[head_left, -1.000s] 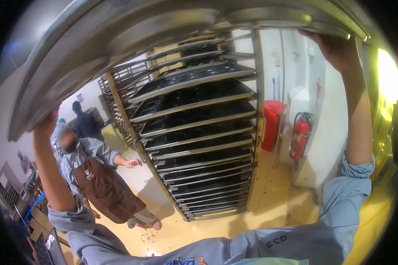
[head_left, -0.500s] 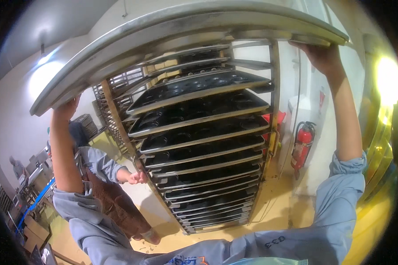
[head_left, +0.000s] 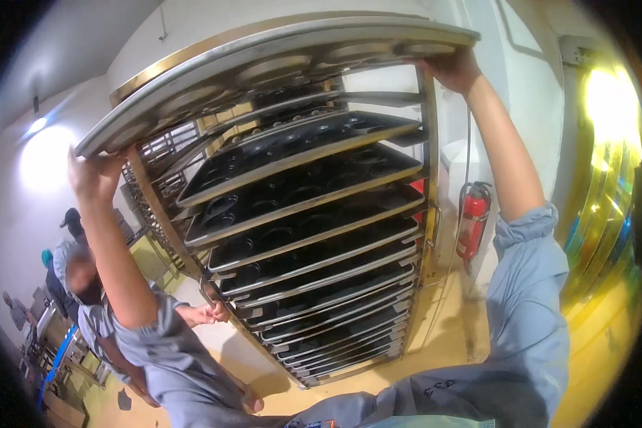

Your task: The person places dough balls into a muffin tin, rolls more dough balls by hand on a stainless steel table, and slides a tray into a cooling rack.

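Raised high in both hands is a metal baking tray (head_left: pixel 278 69) whose underside shows round wells. My left hand (head_left: pixel 98 175) grips its left end, thumb up along the rim. My right hand (head_left: pixel 453 70) holds the right end from below, fingers partly hidden by the tray. Directly beyond stands a tall metal rack (head_left: pixel 431 164), its upper part behind the raised tray. Stacked in the rack are several dark baking trays (head_left: pixel 307 155) with round wells. The raised tray is level with the rack's upper part; whether it touches the rack I cannot tell.
A co-worker's hand (head_left: pixel 208 314) is at the rack's left post, with that person standing left behind my arm. A red fire extinguisher (head_left: pixel 474 221) hangs right of the rack. Yellow strip curtains (head_left: pixel 606 192) stand far right. A blue-edged conveyor or table (head_left: pixel 63 349) lies far left.
The raised tray has moved away from me, toward the rack top, and sits lower and further left at its right end. The co-worker has leaned into view beside my left arm.
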The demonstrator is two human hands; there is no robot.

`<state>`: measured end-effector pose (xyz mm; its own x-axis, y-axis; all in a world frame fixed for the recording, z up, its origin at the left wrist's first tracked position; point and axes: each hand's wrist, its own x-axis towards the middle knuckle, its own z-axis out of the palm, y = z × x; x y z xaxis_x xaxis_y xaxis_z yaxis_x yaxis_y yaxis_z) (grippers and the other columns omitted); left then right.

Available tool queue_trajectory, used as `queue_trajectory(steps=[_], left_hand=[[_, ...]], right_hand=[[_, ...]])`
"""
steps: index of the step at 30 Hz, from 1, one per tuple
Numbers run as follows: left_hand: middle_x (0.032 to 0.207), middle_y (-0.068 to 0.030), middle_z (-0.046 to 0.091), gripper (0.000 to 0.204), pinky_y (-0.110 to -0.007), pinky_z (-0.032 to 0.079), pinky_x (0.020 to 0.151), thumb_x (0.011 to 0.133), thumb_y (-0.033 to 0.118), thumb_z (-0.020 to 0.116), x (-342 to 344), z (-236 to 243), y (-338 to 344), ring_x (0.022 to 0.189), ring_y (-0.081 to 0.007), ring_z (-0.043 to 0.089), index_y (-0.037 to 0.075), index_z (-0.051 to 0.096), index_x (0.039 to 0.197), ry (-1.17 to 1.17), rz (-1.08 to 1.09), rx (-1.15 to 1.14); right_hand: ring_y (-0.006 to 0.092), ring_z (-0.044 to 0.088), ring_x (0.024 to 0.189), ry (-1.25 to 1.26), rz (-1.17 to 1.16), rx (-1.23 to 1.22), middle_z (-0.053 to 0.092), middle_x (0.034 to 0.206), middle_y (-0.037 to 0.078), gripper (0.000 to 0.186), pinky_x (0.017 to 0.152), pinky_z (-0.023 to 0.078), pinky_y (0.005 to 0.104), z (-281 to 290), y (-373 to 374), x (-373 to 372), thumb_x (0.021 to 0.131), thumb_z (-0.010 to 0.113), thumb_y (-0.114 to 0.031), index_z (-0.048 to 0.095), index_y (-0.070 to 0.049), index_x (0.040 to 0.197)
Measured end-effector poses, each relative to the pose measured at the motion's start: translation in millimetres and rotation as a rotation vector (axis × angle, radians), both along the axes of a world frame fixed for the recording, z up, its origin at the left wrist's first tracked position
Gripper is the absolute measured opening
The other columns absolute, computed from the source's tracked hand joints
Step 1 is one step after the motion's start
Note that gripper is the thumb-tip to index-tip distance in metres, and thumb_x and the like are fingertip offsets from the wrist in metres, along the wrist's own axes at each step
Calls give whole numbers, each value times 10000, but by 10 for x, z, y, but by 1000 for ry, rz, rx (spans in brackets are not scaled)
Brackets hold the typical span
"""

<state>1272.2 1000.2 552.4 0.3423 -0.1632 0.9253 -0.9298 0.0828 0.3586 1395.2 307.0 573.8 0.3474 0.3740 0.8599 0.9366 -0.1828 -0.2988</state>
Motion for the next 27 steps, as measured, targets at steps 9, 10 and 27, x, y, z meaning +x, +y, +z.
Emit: queue_trajectory(steps=[9, 10, 27], left_hand=[[1200, 23, 641, 522, -446, 423, 999, 870, 632, 696, 72, 69, -2311, 1132, -206, 606, 298, 631, 1266, -1121, 1618, 187], [1124, 33, 645, 531, -407, 432, 903, 873, 666, 674, 68, 146, -2330, 1035, -193, 621, 279, 654, 1235, -1171, 1679, 144], [1105, -102, 610, 509, -456, 489, 866, 916, 538, 654, 1563, 205, -2254, 1036, -313, 618, 225, 580, 1310, -742, 1674, 454]], right_hand=[[259, 509, 1350, 539, 457, 617, 495, 1494, 158, 596, 1107, 461, 426, -78, 410, -123, 1060, 480, -434, 394, -50, 1507], [266, 542, 1314, 548, 388, 657, 511, 1469, 185, 614, 1080, 485, 414, -80, 540, -231, 1065, 440, -450, 384, -17, 1497], [257, 658, 1149, 1339, 198, 26, 675, 1234, 185, 318, 970, 531, 371, -4726, 867, -1911, 1073, 485, -196, 574, 8, 1300]])
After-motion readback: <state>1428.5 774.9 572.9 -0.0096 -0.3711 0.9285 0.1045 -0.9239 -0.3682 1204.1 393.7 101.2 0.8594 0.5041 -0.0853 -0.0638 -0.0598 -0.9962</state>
